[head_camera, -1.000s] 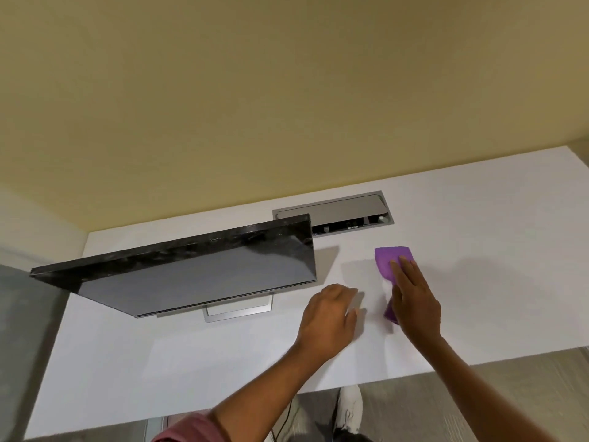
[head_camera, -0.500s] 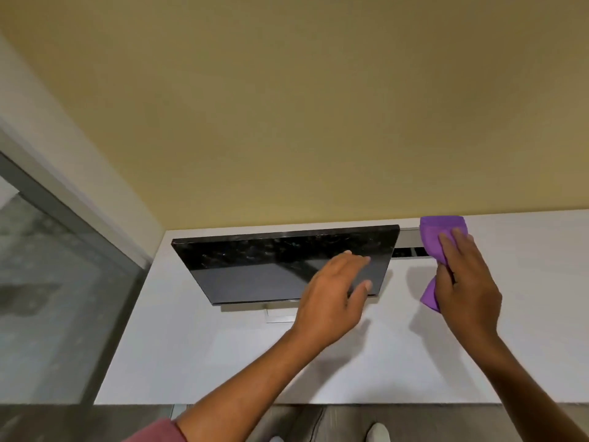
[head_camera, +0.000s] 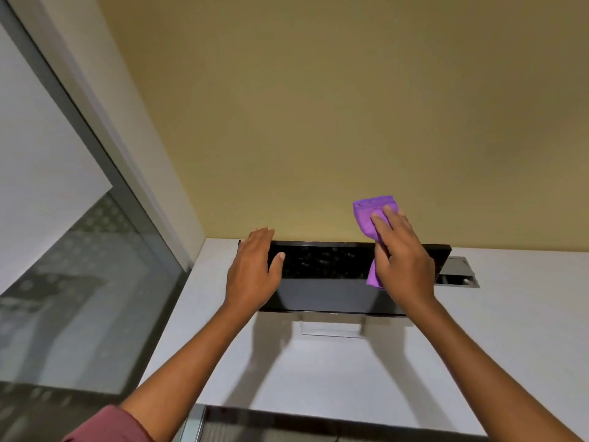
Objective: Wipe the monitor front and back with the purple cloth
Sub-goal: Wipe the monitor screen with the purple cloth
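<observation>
A black flat monitor (head_camera: 325, 275) stands on a white desk (head_camera: 318, 371), its dark screen facing me, on a silver stand (head_camera: 331, 330). My left hand (head_camera: 253, 272) lies over the monitor's top left corner, fingers over the top edge and thumb on the screen. My right hand (head_camera: 401, 260) holds the purple cloth (head_camera: 373, 218) in front of the upper right part of the screen. The cloth sticks up above the monitor's top edge and hangs below my palm. Whether it touches the screen I cannot tell.
A grey cable hatch (head_camera: 459, 272) is set in the desk behind the monitor's right end. A yellow wall (head_camera: 318, 122) rises right behind the desk. A glass partition with a grey frame (head_camera: 79, 250) runs along the left. The desk's front edge is near my elbows.
The view swung left. My left hand moved from the monitor's right side to its top left corner. My right hand carried the cloth from beside the monitor to in front of its right part.
</observation>
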Demonstrator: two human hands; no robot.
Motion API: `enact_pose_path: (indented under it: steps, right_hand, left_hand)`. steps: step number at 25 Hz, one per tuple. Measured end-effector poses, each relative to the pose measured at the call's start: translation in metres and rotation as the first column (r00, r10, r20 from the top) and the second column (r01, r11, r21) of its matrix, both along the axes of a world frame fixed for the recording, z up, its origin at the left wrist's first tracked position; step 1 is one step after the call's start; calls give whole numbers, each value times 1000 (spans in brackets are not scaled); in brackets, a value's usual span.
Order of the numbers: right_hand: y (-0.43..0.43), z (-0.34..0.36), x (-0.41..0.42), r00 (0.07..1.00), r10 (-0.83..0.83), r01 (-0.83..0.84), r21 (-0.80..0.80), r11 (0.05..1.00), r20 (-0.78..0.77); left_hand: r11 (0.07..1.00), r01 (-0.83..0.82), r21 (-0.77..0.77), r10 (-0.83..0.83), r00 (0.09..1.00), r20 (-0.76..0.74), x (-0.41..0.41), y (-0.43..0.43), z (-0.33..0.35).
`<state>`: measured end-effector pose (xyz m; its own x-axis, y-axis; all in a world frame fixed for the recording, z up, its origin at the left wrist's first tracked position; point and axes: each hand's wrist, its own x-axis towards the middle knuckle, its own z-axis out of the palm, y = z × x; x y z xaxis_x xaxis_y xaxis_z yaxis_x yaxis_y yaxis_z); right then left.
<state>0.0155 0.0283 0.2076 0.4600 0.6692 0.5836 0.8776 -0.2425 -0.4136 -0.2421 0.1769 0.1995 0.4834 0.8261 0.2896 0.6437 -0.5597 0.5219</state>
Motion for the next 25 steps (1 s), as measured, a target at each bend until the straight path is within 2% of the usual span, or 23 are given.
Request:
enact_pose_path:
  steps: [4, 7, 19, 25]
  right_hand:
    - [31, -17, -24, 998, 62, -57, -190, 980, 21]
    - [40, -30, -38, 992, 116, -100, -258, 961, 50]
    - [74, -42, -83, 963, 194, -107, -393, 913, 189]
    - [109, -39, -127, 963, 205, -108, -445, 889, 177]
  left_hand:
    - [996, -85, -3, 84, 990, -110, -34, 20, -9]
    - [992, -120, -46, 114, 985, -130, -53, 27, -13]
    - [993, -18, -113, 2, 991, -135, -73, 43, -22]
    - [992, -7, -126, -8, 992, -123, -73, 47, -15]
